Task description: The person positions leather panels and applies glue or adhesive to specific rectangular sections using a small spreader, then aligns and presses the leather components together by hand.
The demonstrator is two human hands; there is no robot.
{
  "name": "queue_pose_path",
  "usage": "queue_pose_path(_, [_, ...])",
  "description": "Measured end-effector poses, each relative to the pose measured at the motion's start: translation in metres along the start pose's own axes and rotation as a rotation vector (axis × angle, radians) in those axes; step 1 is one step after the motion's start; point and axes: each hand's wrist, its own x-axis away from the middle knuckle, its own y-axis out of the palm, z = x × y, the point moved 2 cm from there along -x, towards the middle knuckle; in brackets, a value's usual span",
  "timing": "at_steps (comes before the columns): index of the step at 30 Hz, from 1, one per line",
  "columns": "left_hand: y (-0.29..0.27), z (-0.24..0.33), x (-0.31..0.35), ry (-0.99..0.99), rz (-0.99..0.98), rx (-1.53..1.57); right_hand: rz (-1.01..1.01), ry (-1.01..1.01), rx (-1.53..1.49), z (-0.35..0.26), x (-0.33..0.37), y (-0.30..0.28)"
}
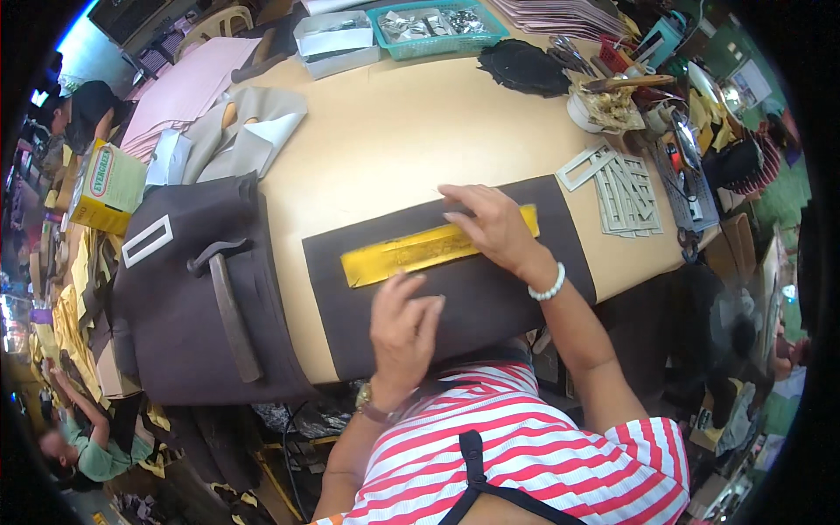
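A long, shiny yellow strip point(411, 255) lies slantwise on a dark brown rectangular sheet point(472, 302) at the table's near edge. My right hand point(494, 229) is over the strip's right part and hides some of it. Its thumb and fingers are apart, with nothing seen between them. Close to the strip's lower edge is my left hand point(404, 332), fingers loosely bent and thumb apart, holding nothing that I can see. Whether either hand touches the strip or sheet, I cannot tell.
A hammer point(232, 319) and a pale slotted frame point(149, 241) rest on dark folded material point(197, 359) at left. More pale frames point(626, 197) lie at right. Farther back stand a teal basket point(437, 31) of small metal parts and a cluttered white bowl point(595, 114).
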Motion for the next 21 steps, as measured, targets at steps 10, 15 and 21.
queue_pose_path(10, [-0.042, -0.038, -0.006, -0.105, 0.080, -0.382, 0.284, 0.610, 0.229, 0.014, 0.083, -0.065])
queue_pose_path(15, [-0.027, -0.042, 0.003, -0.188, 0.086, -0.514, 0.265, 0.528, 0.339, 0.011, 0.090, -0.061])
queue_pose_path(21, [-0.019, -0.043, -0.010, -0.230, 0.059, -0.367, 0.277, 0.602, 0.072, 0.023, 0.076, -0.049])
